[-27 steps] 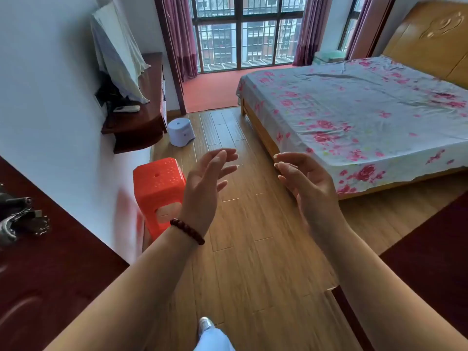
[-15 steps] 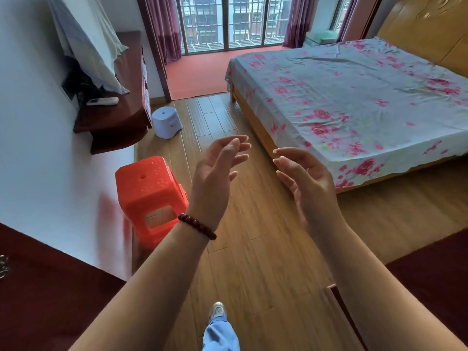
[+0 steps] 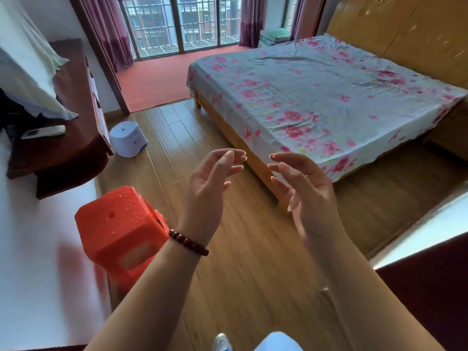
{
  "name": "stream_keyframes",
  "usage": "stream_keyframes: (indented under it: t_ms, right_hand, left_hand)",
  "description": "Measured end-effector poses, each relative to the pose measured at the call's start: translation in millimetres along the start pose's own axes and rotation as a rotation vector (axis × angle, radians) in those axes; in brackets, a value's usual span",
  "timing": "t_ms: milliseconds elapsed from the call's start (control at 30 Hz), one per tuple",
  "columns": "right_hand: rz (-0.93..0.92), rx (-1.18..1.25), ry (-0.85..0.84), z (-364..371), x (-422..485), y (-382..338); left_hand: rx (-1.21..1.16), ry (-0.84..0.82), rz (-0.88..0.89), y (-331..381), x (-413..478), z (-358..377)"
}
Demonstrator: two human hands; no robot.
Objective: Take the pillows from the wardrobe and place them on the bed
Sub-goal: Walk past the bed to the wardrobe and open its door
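Nearest, at the bottom edge, a shoe stands on the wood floor. Above it both hands are raised in front of the chest, palms facing each other and apart. The left hand, with a bead bracelet at its wrist, has loose, slightly bent fingers and holds nothing. The right hand is the same: relaxed, spread, empty.

To the left, an orange stool sits on the floor by the wall. At the right edge there is a dark red panel; I cannot tell whether it belongs to the wardrobe. Farther on, a pale stool stands below a dark shelf, which carries a remote near its front edge.

Beyond the hands lies the bed, its near corner just past the fingertips in the view. Its floral sheet is bare, with 0 pillows on it. The headboard runs along its right side and the window is at the back.

The pillows are not in view, so they are probably in the wardrobe. By my reading the fetching step is not yet begun. The next move calls for turning from the bed to the wardrobe, opening it if it is closed, and taking a pillow with 2 hands spread wide, since a pillow is soft and bulky.
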State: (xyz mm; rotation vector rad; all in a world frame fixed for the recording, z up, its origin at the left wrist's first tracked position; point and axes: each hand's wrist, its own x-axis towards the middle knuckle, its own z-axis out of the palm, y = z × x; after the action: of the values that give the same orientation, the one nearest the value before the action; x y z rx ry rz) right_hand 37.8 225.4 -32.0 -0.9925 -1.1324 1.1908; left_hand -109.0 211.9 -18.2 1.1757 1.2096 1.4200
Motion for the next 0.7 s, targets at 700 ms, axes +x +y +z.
stream_keyframes:
  t_ms: [700]
  right_hand:
    - [0.013, 0.054, 0.141, -116, 181, 9]
  left_hand:
    - [-0.113, -0.211, -0.069, -42, 204, 137]
